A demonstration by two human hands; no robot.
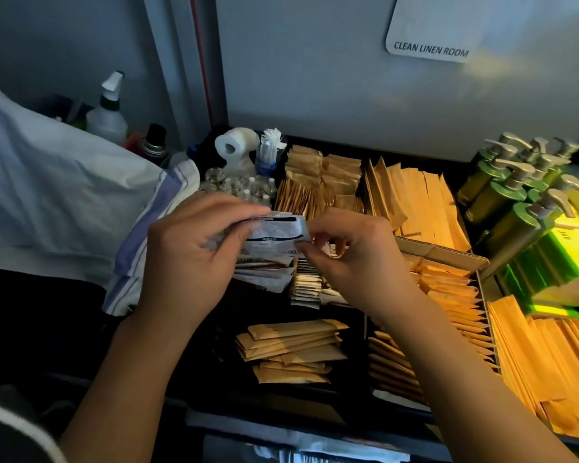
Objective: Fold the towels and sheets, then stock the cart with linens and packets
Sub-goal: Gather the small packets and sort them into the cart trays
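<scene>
Over the middle of the cart tray [355, 332], the left hand [194, 259] and right hand [355, 259] both pinch a white printed packet [278, 233] above its stacked white packets [268, 275], brown packets [295, 352] filling the compartments around.

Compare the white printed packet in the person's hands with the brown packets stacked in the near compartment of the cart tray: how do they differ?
The white printed packet is white with dark print; the brown packets are plain tan. The white one is lifted, pinched between the left hand and the right hand; the brown ones lie untouched in a loose pile. The brown ones look longer and narrower. Both are flat sealed packets over the same cart tray.
</scene>
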